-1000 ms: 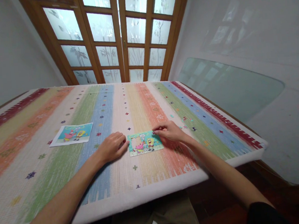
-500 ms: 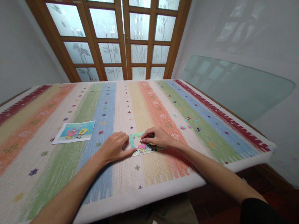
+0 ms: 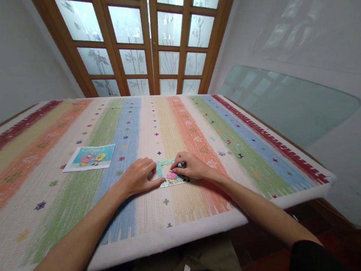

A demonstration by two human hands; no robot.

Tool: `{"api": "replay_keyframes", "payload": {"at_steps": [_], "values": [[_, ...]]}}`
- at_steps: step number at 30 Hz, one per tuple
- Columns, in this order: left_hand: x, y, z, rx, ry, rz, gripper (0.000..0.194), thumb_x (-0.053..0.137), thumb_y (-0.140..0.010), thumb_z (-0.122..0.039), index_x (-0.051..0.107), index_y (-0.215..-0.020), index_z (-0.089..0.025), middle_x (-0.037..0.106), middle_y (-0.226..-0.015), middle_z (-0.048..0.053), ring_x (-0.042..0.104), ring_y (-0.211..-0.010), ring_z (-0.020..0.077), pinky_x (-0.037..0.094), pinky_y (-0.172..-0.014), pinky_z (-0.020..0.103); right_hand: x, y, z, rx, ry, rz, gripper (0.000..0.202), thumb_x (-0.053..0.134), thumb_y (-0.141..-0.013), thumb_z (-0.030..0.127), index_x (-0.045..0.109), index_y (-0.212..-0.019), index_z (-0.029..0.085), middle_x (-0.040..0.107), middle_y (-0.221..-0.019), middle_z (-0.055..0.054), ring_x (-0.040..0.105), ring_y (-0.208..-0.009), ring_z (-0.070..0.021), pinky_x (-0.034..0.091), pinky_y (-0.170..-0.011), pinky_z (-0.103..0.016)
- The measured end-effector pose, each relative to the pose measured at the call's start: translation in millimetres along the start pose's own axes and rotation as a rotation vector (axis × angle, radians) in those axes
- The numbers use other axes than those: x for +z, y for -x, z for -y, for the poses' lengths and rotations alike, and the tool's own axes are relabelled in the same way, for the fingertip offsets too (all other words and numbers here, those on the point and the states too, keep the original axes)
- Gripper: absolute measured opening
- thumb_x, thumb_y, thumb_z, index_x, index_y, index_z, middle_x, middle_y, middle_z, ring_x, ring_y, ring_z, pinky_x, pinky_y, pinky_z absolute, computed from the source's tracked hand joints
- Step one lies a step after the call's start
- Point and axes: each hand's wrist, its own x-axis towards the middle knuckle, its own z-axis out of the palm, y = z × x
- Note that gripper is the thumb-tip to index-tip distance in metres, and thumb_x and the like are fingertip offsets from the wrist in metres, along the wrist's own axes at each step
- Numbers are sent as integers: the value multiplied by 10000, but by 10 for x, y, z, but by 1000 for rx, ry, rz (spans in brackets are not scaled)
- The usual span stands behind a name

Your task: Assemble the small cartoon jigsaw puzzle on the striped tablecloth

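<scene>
A small, partly filled jigsaw puzzle [image 3: 172, 178] lies on the striped tablecloth [image 3: 149, 206], with a pale gap in its upper middle. At its left edge rests my left hand [image 3: 141, 176], thumb stretched out to the puzzle's side and the other fingers loosely curled; it holds nothing. My right hand [image 3: 191, 165] reaches over the puzzle's right part, thumb and index finger pinched at the gap. Whatever is between these fingertips is too small to make out. Part of the puzzle is hidden under this hand.
Several loose puzzle pieces [image 3: 230, 152] lie to the right on the cloth. A printed cartoon picture [image 3: 90, 158] lies at the left. Behind the table stand wooden doors with frosted panes [image 3: 125, 25]; a glass panel [image 3: 285, 99] leans at the right wall.
The fingers of my right hand have shifted slightly over the puzzle, showing a little more of its right part. My left hand stays at the puzzle's edge.
</scene>
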Motion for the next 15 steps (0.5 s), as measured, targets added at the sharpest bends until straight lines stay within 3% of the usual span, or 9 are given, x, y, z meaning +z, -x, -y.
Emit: {"api": "replay_keyframes", "payload": {"at_steps": [15], "values": [[-13, 0, 2, 12, -46, 23, 379, 621, -928, -520, 490, -742, -217, 558, -715, 15, 497, -657, 184, 398, -642, 323, 51, 48, -3, -84, 76, 1, 94, 718, -903, 157, 801, -900, 200, 643, -888, -53, 598, -930, -212, 468, -882, -364]]}}
